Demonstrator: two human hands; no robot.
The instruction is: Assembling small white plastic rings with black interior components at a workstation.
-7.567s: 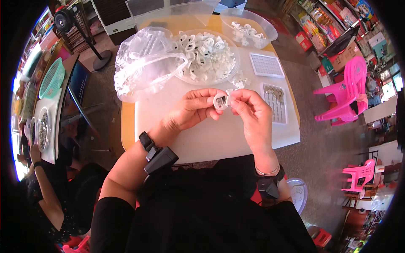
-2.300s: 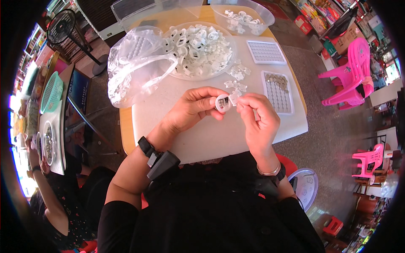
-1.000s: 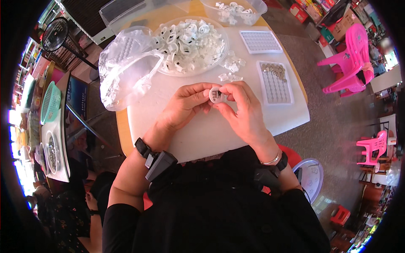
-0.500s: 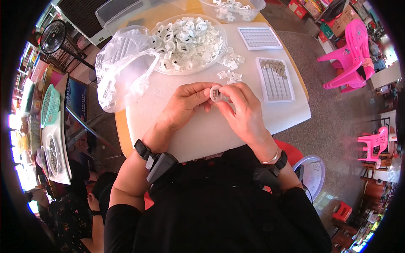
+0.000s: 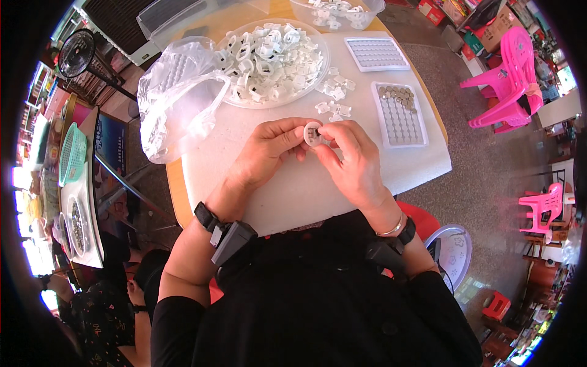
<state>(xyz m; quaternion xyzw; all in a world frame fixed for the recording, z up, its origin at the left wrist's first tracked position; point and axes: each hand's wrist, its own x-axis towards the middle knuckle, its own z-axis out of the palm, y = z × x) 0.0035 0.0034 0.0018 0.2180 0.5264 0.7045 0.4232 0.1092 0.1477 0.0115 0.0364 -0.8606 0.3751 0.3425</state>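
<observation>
A small round white plastic part (image 5: pixel 312 134) with a dark slot at its middle is held up over the table. My left hand (image 5: pixel 274 147) is closed, thumb and fingers pinching the part's left side. The fingers of my right hand (image 5: pixel 353 154) pinch at its right edge; whether a smaller piece lies between them is hidden. Just beyond my hands lie several loose white plastic clips (image 5: pixel 334 111). To the right, a white tray (image 5: pixel 404 138) with rows of cavities carries small round grey-brown discs (image 5: pixel 400 96) at its far end.
A big round clear tray (image 5: pixel 326 61) heaped with white parts stands at the back beside a clear plastic bag (image 5: pixel 177 116). Another cavity tray (image 5: pixel 376 54) and a clear tub (image 5: pixel 373 8) sit at the far right. Another person's arm (image 5: pixel 136 296) shows at lower left.
Both hands stay in nearly the same place, still pinching the round white part. The part has turned very slightly between the fingers.
</observation>
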